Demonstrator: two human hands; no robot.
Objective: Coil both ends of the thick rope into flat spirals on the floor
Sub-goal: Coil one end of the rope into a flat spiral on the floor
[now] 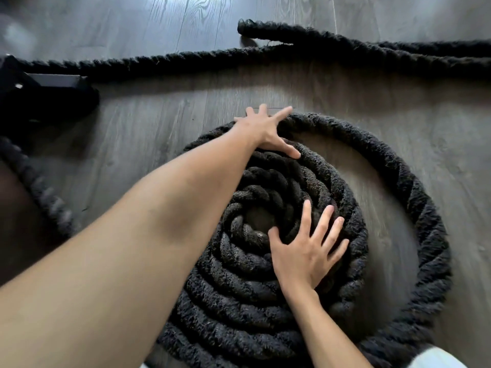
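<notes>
The left hand (265,131) reaches far forward on a long, outstretched bare arm, its fingers spread wide and flat. The palm presses on the far edge of the coiled rope (239,288), the fingertips pass over the outermost turn toward the floor (148,134), and the thumb lies back on an inner turn. It grips nothing. The right hand (305,251) sits nearer the body, also flat and splayed, palm down on the inner turns just right of the spiral's centre, with the thumb at the rim of the small open hole in the middle. It too only presses and does not close on the rope.

Under both hands the rope lies as a flat spiral of several tight turns, touching one another. The outermost turn on the right swings wide, leaving a crescent of bare grey wood-grain floor between it and the packed coil. The rope is thick, black, twisted and fuzzy.

Beyond the left hand, more rope runs straight across the floor, and the other end (244,25) lies uncoiled just behind it. At the far left a dark object (45,83) sits on the floor; what it is cannot be told.
</notes>
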